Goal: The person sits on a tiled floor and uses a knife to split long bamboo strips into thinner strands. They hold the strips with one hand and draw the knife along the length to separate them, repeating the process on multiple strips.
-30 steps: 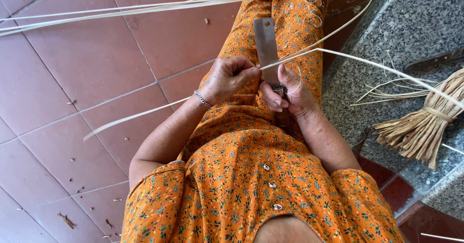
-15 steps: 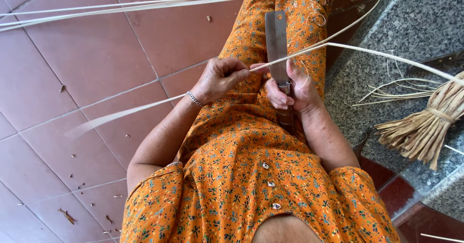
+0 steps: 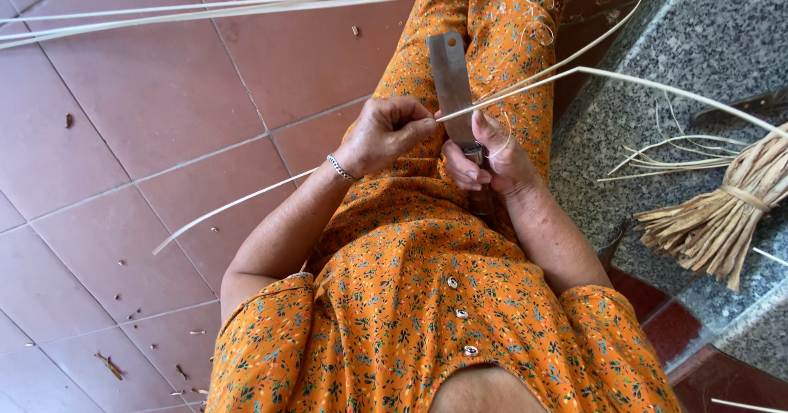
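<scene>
I sit in an orange flowered dress, both hands over my lap. My right hand grips the handle of a broad flat-bladed knife, blade pointing away from me along my thigh. My left hand pinches a long pale bamboo strip right at the blade. The strip runs from the knife up and out to the right over the stone step, and its other end trails left across the floor tiles. Thin curled shavings lie on my leg.
Several long pale strips lie across the red tiled floor beyond my knees. A grey speckled stone step rises on the right, with a tied bundle of dry fibre and loose slivers on it. Small chips dot the tiles.
The strip has slid through my hands, its left tail moving across the tiles. My left hand has shifted slightly right, closer to the blade; the knife stays in my right hand.
</scene>
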